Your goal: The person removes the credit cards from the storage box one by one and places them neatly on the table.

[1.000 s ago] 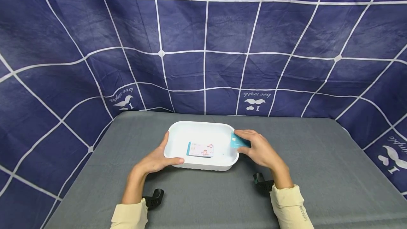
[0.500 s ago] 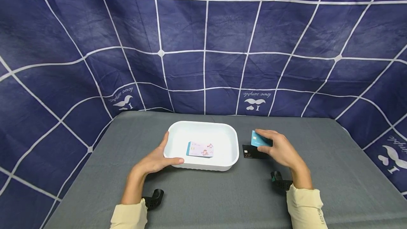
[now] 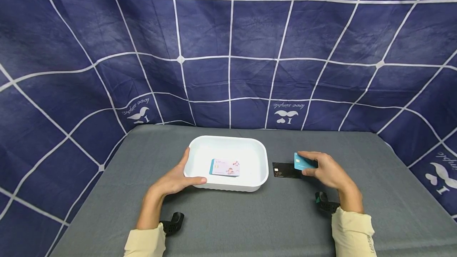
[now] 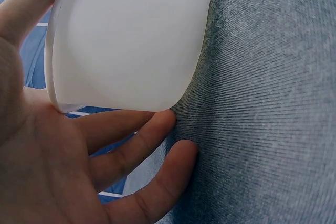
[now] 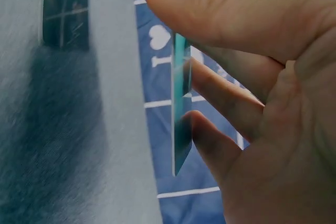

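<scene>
A white plastic box (image 3: 228, 187) stands on the grey tabletop. My left hand (image 3: 172, 179) holds its near left corner, thumb along the front rim and the other fingers at the left side. Inside the box lies a small stack of cards (image 3: 226, 167), a pale pink VIP card on top and blue edges showing beneath. To the right, my right hand (image 3: 330, 173) pinches a blue chip card (image 3: 302, 162) between thumb and fingers. That card is held above the right end of a black VIP card (image 3: 285, 170) lying flat on the table, partly hiding it.
The grey cloth-covered table (image 3: 242, 221) reaches back to a dark blue curtain (image 3: 250, 78) with white grid lines. Each wrist carries a black camera mount, one at the left wrist (image 3: 173, 223) and one at the right (image 3: 325, 203).
My right hand has moved right and away from the box, carrying the blue card over the black card, which has come into view. The left hand and the box have stayed put.
</scene>
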Demonstrator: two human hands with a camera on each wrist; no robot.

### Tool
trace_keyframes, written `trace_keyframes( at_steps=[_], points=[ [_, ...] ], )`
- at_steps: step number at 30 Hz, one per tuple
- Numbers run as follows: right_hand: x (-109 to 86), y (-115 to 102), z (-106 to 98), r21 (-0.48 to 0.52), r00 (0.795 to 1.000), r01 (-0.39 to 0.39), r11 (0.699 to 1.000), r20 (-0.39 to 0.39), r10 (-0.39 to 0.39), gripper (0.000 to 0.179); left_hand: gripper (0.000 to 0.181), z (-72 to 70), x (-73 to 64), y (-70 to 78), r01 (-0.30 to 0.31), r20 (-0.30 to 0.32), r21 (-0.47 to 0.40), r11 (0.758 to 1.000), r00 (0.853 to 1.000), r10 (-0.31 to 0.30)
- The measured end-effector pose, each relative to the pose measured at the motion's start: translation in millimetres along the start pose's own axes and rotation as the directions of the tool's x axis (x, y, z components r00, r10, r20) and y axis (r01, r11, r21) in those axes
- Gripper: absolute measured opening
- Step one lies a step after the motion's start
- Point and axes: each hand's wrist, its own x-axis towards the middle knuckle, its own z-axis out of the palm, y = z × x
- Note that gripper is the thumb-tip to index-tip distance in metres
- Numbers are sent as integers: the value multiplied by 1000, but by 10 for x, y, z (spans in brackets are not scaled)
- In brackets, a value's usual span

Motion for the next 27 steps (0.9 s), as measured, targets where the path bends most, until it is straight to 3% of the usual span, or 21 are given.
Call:
trace_keyframes(
  at_steps=[19,27],
  points=[
    [-77,379,186,35,993,-76,997,95,72,58,128,1,21,-31,-13,-11,-4,1000,1000,13],
    [-126,524,166,95,996,4,996,92,-13,60,127,-6,16,-26,-22,-13,-22,1000,1000,22]
  ],
)
